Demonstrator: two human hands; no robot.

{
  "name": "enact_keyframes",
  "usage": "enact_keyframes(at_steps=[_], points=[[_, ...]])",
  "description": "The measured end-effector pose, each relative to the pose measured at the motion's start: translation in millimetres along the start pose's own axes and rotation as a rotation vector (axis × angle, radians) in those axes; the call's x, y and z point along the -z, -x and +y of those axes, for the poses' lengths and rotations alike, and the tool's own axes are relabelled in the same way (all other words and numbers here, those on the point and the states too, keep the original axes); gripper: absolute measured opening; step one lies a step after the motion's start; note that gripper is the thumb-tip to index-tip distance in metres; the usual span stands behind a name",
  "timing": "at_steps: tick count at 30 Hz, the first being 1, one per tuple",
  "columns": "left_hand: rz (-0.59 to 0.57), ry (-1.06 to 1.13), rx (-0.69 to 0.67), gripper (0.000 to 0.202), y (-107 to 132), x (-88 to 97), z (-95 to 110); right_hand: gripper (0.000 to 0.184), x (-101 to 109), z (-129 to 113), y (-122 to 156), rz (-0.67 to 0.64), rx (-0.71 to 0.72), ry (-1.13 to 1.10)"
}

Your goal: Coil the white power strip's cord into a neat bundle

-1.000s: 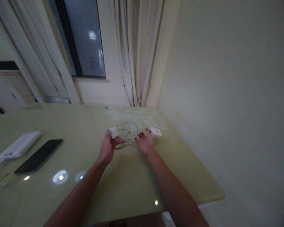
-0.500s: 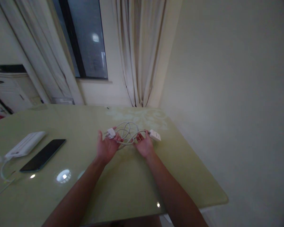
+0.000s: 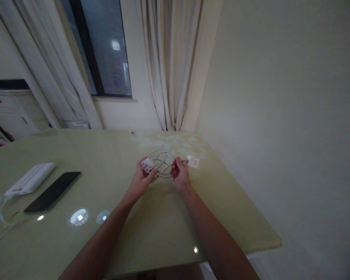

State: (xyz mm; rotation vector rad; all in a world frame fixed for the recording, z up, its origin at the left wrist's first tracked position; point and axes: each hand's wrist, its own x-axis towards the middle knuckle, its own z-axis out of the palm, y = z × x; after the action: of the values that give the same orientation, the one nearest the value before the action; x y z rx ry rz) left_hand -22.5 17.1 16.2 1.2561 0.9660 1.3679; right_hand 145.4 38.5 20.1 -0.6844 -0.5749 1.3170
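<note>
The green desk (image 3: 163, 225) carries a white power bank (image 3: 30, 178) and a dark phone (image 3: 53, 191) well off to the left, apart from both hands. At the desk's far middle the white cord (image 3: 162, 160) lies in loose loops between the hands, its run going left to right. The left hand (image 3: 140, 181) is closed around the plug block (image 3: 147, 165), whose face is turned toward the camera. The right hand (image 3: 181, 177) pinches the cord just beside the socket block (image 3: 193, 161), which points out to the right past the fingers
</note>
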Motion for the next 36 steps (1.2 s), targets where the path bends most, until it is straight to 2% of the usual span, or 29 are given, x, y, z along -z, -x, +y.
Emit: enact_keyframes(at_steps=[3, 6, 10, 14, 17, 21, 27, 33, 36], points=[[0.037, -0.036, 0.021, 0.091, -2.4, 3.0, -2.1, 0.034, -2.3, 0.8, 3.5, -0.085, 0.117, 0.070], [0.040, -0.120, 0.038, 0.084, -4.8, 6.9, -3.7, 0.037, -2.4, 1.0, 5.5, -0.119, 0.193, 0.123], [0.039, -0.278, -0.034, 0.074, -6.5, 12.0, -3.6, 0.038, -0.4, 1.0, 3.8, -0.084, 0.238, 0.157], [-0.124, -0.406, -0.123, 0.070, -5.7, 13.8, -5.7, 0.037, 5.9, -0.6, -2.4, 0.032, 0.285, 0.202], [-0.192, -0.540, -0.135, 0.064, -5.3, 11.8, -9.2, 0.038, 10.4, -2.3, -4.5, 0.033, 0.337, 0.303], [-0.174, -0.646, -0.120, 0.047, -6.1, 11.1, -10.8, 0.041, 7.8, -4.6, 0.8, -0.017, 0.319, 0.389], [-0.255, -0.804, -0.178, 0.031, -5.6, 15.6, -12.6, 0.048, 4.0, -2.9, 4.0, 0.017, 0.262, 0.381], [-0.263, -1.032, -0.272, 0.028, -1.7, 10.8, -13.0, 0.052, 7.5, 1.8, 0.7, 0.100, 0.225, 0.389], [-0.293, -1.108, -0.260, 0.033, 3.4, 7.3, -12.5, 0.053, 5.6, 1.4, 3.8, 0.115, 0.228, 0.389]])
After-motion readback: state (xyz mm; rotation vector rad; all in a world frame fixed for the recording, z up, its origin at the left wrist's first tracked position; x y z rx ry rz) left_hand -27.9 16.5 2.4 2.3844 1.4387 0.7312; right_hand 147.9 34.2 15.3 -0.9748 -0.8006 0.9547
